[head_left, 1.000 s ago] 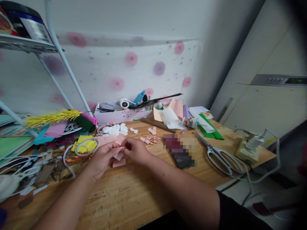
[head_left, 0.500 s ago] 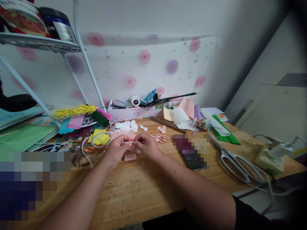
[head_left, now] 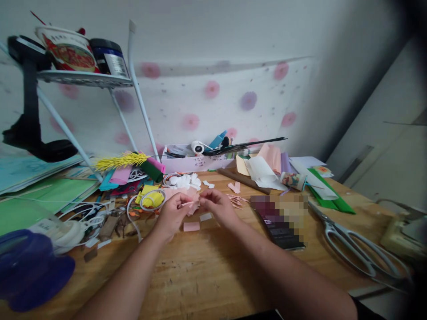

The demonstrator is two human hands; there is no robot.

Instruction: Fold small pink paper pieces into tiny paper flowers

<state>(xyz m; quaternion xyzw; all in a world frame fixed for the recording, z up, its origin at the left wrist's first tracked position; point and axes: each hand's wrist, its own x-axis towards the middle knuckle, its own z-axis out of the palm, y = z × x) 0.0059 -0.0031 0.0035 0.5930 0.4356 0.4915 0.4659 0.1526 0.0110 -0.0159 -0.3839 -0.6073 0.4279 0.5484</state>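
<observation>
My left hand [head_left: 173,215] pinches a small piece of pale pink paper [head_left: 192,207] above the wooden table. Thumb and fingertips of my right hand [head_left: 217,208] are closed at the paper's right edge; the contact is partly hidden and blurred. On the table just below my hands lie a pink paper rectangle [head_left: 191,226] and a white paper rectangle [head_left: 206,217]. To the right of my right hand is a pile of thin pink paper strips [head_left: 237,201]. Behind the hands, white paper pieces [head_left: 187,181] are heaped up.
Large scissors [head_left: 350,249] and a partly blurred-out phone [head_left: 280,226] lie to the right. At left are a purple object [head_left: 36,271], cables and a yellow bundle [head_left: 150,196] under a wire ring. A white box [head_left: 193,165] and a metal shelf [head_left: 86,79] stand behind.
The view has shifted, so everything sits further right. My hands have drawn slightly apart, with the pink paper still between them.
</observation>
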